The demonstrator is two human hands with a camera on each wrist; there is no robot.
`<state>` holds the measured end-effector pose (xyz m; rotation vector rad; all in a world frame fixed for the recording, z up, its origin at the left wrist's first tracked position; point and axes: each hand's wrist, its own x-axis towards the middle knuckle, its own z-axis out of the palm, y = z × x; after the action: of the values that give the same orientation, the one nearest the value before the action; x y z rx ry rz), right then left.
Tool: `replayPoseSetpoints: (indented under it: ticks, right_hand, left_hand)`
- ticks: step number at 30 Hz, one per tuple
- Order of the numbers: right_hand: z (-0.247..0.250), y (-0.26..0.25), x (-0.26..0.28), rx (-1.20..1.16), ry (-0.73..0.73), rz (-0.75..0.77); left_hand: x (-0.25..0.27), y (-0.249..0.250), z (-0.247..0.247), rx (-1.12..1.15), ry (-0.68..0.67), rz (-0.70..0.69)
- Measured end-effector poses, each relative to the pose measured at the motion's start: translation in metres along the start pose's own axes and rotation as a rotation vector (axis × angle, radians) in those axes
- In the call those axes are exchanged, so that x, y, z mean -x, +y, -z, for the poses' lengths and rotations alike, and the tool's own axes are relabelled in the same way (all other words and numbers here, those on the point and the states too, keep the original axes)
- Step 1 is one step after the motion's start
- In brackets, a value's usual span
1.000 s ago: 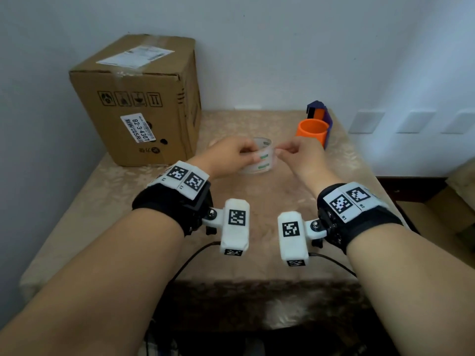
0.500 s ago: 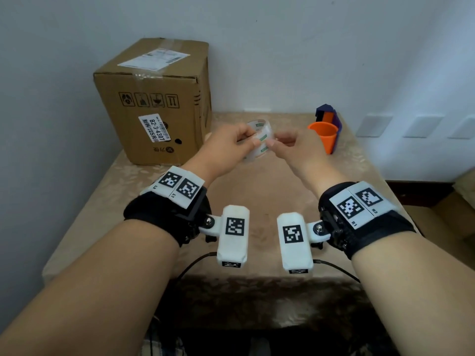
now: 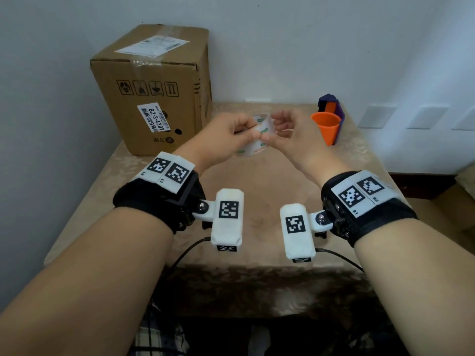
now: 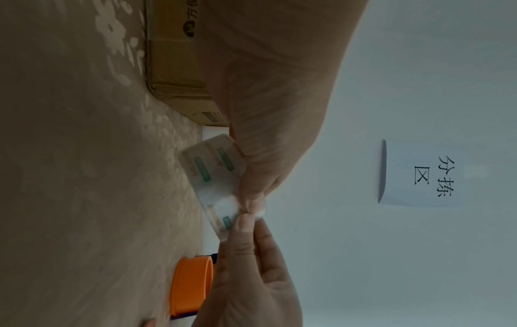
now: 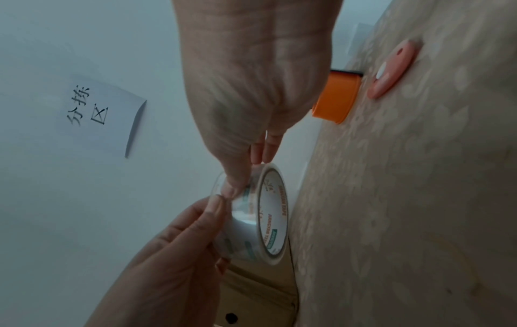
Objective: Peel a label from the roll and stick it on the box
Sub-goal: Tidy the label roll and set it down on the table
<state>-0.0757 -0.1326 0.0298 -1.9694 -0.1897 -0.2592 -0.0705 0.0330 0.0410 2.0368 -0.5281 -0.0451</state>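
At the far left of the tabletop (image 3: 108,201), against the wall: one cardboard box (image 3: 154,98), upright, taped shut, a printed sticker already on its front face and a shipping sheet on top; nothing from the roll is on it yet. Centre, held clear above the tabletop: one roll (image 3: 257,136) of clear film with green printed marks, well apart from the box. Left hand (image 3: 226,140): curled round the roll, thumb and fingers clamping its outer face. Right hand (image 3: 290,140): thumb and forefinger pinched together at the roll's surface, touching the left thumb tip, apparently working at the free edge; whether a strip has lifted cannot be told. Step in hand, as judged: starting the peel. To do it well, the left hand should hold the roll steady against turning while the right catches the edge with a nail, draws it off slowly and squarely, and keeps the sticky side from folding on itself. Right of the hands, near the back edge: one orange cup (image 3: 325,127), with a purple holder (image 3: 331,105) just behind it
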Motion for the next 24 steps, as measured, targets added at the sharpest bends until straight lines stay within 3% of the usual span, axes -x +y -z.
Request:
replayPoseSetpoints:
  ticks: [7,24]
  right_hand:
    - [-0.0068,0.0036,-0.0015,-0.007,0.018,0.022]
    - [-0.0086,0.0049,-0.0033,-0.047,-0.04,-0.002]
  left_hand:
    - [-0.0024,-0.0006,0.0002,0.017,0.044,-0.025]
    - [-0.0037,-0.0089,-0.0028,0.045,0.005,0.037]
